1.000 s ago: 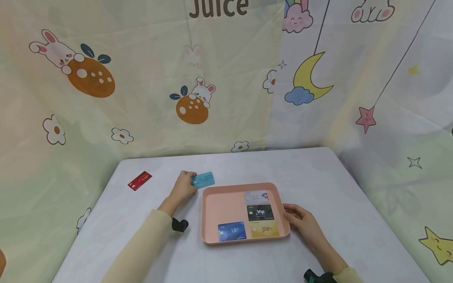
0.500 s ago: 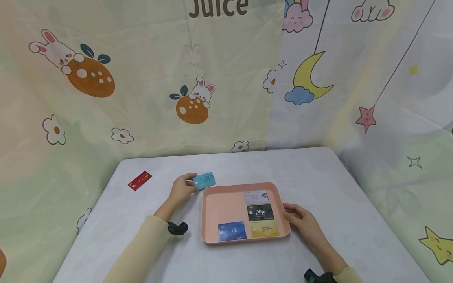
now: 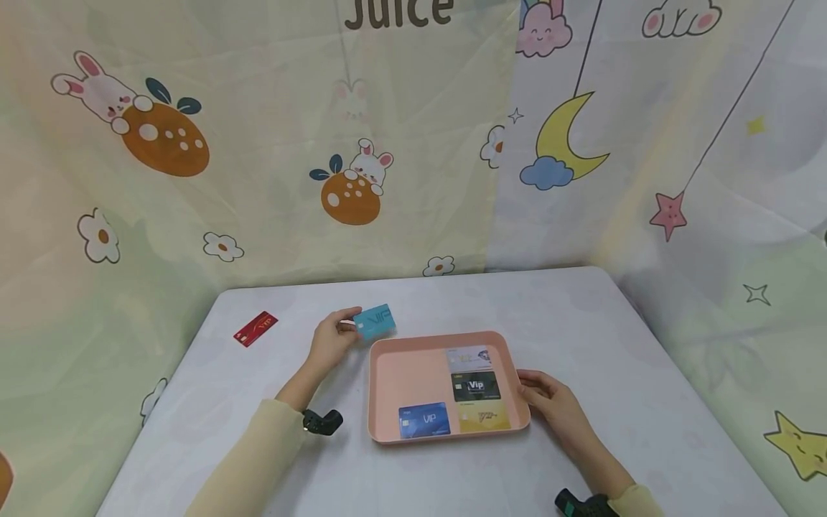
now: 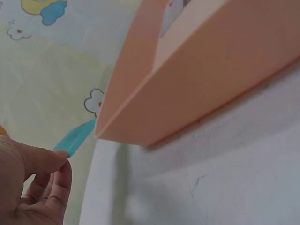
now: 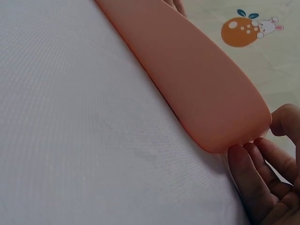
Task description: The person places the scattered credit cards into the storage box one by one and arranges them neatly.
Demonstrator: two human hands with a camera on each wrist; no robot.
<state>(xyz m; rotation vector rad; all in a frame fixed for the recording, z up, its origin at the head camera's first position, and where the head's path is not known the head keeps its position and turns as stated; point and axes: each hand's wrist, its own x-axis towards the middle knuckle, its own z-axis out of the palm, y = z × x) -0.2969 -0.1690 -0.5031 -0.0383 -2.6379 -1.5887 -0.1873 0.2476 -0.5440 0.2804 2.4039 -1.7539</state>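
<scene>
My left hand (image 3: pixel 332 341) pinches a light blue VIP card (image 3: pixel 375 322) by its left end, just above the far left corner of the pink tray (image 3: pixel 407 352). The left wrist view shows the card (image 4: pixel 75 138) between thumb and fingers, tilted, close to the tray's corner. My right hand (image 3: pixel 552 402) holds the tray's right side; in the right wrist view one digit is at the rim and other fingertips are low on the wall. Lying in the tray are a blue card (image 3: pixel 423 421), a gold card (image 3: pixel 483 416), a black card (image 3: pixel 476 386) and a silver-grey card (image 3: pixel 468 357).
A red VIP card (image 3: pixel 255 329) lies on the white table (image 3: pixel 310 474) at the far left. Patterned cloth (image 3: pixel 271 143) hangs behind the table and along its sides. A dark wrist device (image 3: pixel 323 422) is on each wrist.
The light blue card has been lifted and moved slightly right in my left hand, its face tilted up more. My right hand and the tray have stayed put.
</scene>
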